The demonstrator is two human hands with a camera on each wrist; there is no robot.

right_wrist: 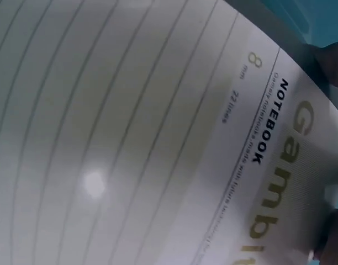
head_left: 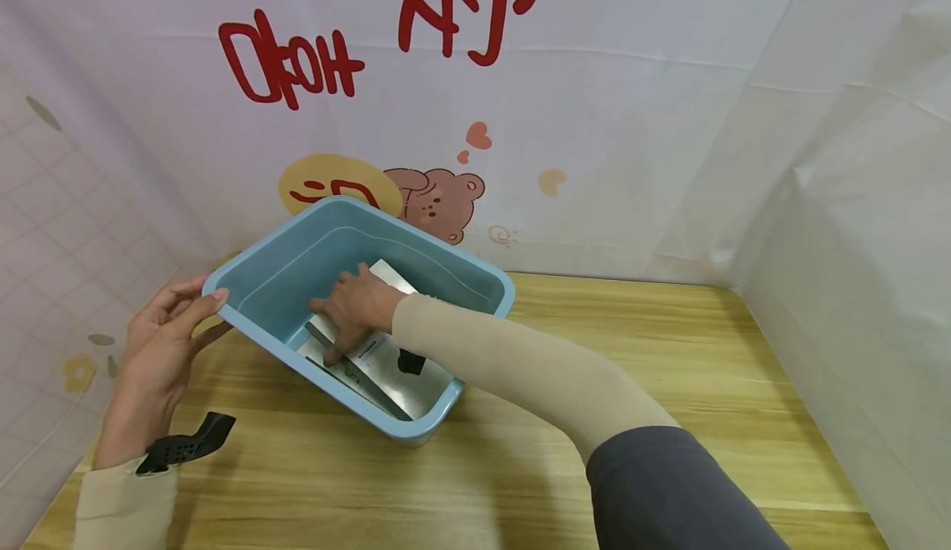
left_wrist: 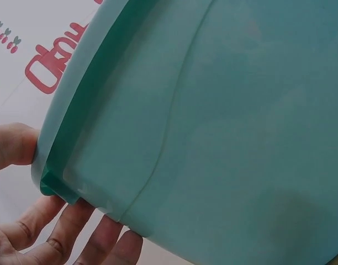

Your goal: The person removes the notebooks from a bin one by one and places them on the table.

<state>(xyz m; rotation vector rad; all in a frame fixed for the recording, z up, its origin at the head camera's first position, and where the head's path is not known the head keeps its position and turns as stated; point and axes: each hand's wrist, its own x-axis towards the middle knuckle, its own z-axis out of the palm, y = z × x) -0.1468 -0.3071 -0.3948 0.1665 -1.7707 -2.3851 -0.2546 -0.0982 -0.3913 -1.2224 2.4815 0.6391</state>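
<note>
A blue plastic bin [head_left: 290, 253] stands tilted on the table. My left hand [head_left: 159, 343] grips its left corner, the thumb over the rim and the other fingers below it outside, as the left wrist view also shows along the bin's wall [left_wrist: 174, 121]. Inside the bin, my right hand [head_left: 357, 306] spans a pale notebook [head_left: 434, 385], thumb at its near edge and fingers toward the far side. Up close, the right wrist view shows the notebook's lined cover [right_wrist: 130, 121] with fingertips [right_wrist: 332, 61] at its edge. Another pale notebook [head_left: 345, 376] lies partly beneath.
The wood-grain table [head_left: 631, 352] extends right of the bin and in front of it. Behind hangs a white printed sheet [head_left: 631, 162] with red lettering and a bear, and similar sheets flank both sides. A black strap [head_left: 186, 444] is on the left wrist.
</note>
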